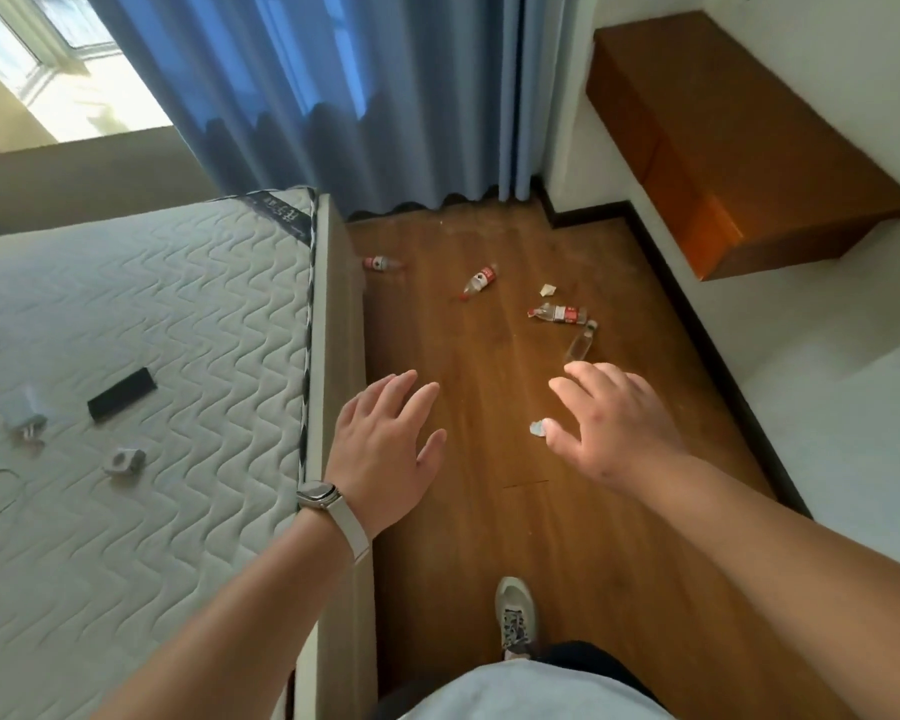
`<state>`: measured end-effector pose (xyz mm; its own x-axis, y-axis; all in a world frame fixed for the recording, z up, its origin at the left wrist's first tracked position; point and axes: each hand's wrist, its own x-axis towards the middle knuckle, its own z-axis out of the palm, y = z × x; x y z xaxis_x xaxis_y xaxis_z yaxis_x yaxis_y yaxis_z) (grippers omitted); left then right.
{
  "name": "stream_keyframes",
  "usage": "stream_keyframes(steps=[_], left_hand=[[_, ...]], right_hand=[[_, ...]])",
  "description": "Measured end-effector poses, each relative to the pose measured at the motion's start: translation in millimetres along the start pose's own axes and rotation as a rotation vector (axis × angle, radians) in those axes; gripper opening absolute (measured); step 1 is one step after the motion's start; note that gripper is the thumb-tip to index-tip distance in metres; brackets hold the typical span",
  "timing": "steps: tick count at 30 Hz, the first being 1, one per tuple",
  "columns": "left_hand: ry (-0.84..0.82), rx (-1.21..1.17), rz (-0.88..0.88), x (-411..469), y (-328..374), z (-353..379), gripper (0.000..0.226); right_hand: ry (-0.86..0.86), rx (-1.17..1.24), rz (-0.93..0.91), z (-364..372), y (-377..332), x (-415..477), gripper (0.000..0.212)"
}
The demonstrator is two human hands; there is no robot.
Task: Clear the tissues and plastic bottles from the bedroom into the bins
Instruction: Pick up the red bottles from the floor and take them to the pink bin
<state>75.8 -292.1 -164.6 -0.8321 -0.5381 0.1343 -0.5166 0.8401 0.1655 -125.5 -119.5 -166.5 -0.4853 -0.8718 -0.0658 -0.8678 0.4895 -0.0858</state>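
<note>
Several plastic bottles lie on the wooden floor ahead: one by the bed frame [381, 264], one with a red label in the middle [479, 282], one farther right [562, 313], and a clear one [581, 343] just beyond my right hand. A crumpled tissue [547, 290] lies between the bottles. Another small tissue scrap [538, 427] lies on the floor beside my right thumb. My left hand [385, 449], with a watch on its wrist, is stretched out with straight fingers and holds nothing. My right hand [619, 423] is spread, also without anything in it.
A bare quilted mattress [152, 314] fills the left, carrying a black flat object [121, 394], a charger [26, 415] and a small plug [124, 460]. Blue curtains [359, 96] hang at the far end. A brown wall-mounted cabinet [739, 148] juts out on the right. My shoe [515, 615] stands on the floor.
</note>
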Motion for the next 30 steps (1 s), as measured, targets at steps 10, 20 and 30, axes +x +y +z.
stream_keyframes(steps=[10,20,30], left_hand=[[-0.032,-0.02,0.057,128,-28,7,0.047],[-0.124,-0.143,0.172,276,-112,44,0.047],[-0.123,-0.146,0.328,433,-192,49,0.043]], right_hand=[[-0.041,-0.002,0.102,-10,32,102,0.054],[-0.118,-0.033,0.312,-7,28,234,0.055],[-0.117,-0.049,0.473,-24,6,344,0.054]])
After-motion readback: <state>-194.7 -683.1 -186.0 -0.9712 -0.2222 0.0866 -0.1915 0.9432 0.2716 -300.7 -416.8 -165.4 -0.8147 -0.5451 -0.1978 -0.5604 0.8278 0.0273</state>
